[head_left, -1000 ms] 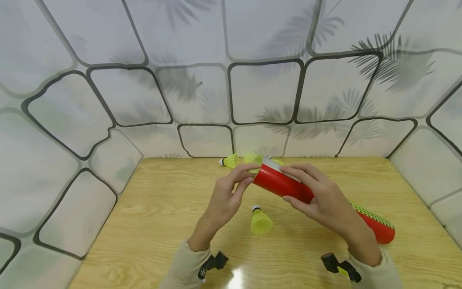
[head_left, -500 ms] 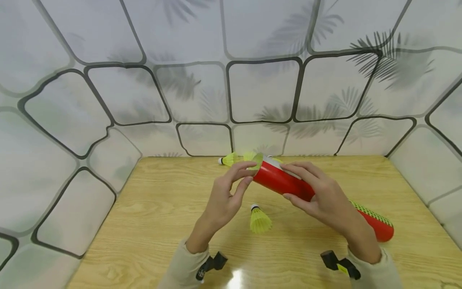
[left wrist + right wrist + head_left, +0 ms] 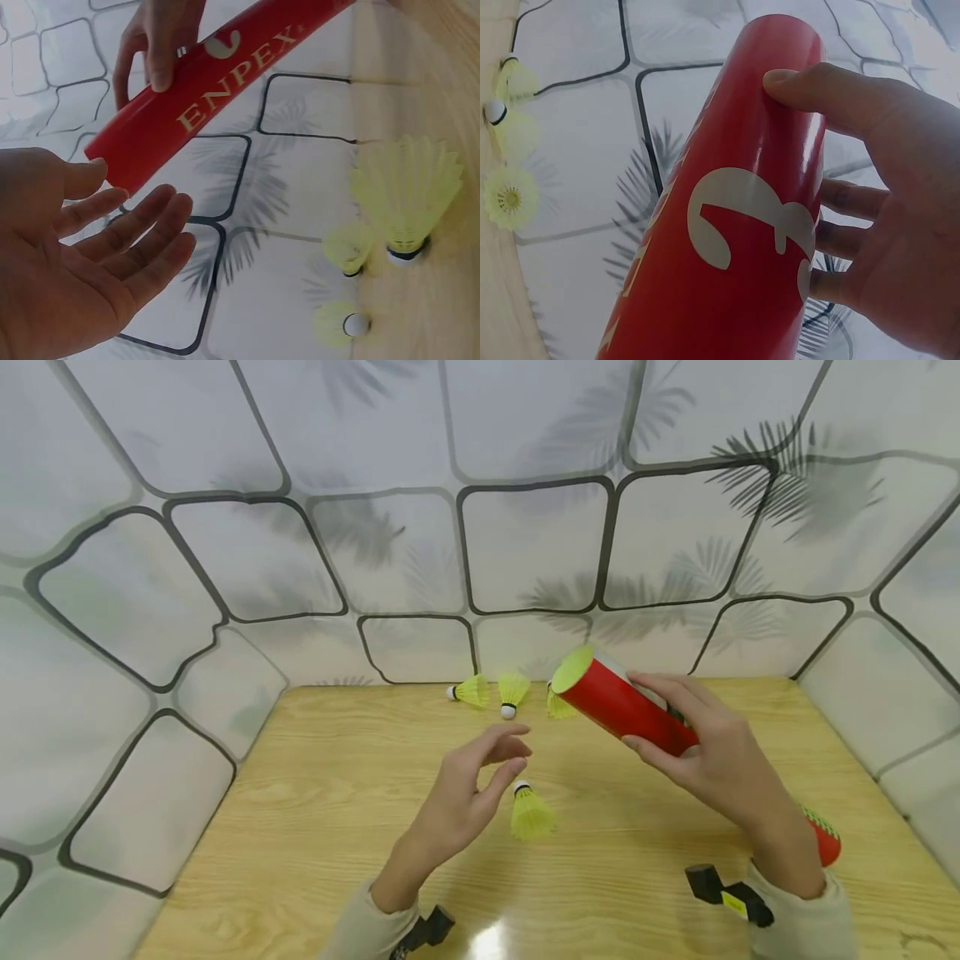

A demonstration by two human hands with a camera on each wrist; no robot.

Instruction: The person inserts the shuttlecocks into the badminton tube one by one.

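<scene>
A long red shuttlecock tube (image 3: 626, 706) slants across the head view, its pale green end up at the left. My right hand (image 3: 712, 752) grips it near that end, thumb (image 3: 802, 84) on one side and fingers on the other. Behind the right wrist, the tube's dotted lower end (image 3: 823, 837) shows again. My left hand (image 3: 472, 793) hangs apart from the tube, below its raised end, holding nothing; its fingers are loosely bent. A yellow shuttlecock (image 3: 531, 814) lies just right of the left hand. Whether the tube's green end is capped cannot be made out.
Along the back edge of the wooden table (image 3: 322, 777) lie three more yellow shuttlecocks: one at the left (image 3: 470, 692), a middle shuttlecock (image 3: 513, 693) and a right-hand shuttlecock (image 3: 560, 706) partly behind the tube. A patterned wall covering (image 3: 420, 647) encloses the table's back and sides.
My left hand has let go of the tube's end and dropped slightly. My right hand has lifted the tube up and to the right, uncovering the shuttlecocks at the back.
</scene>
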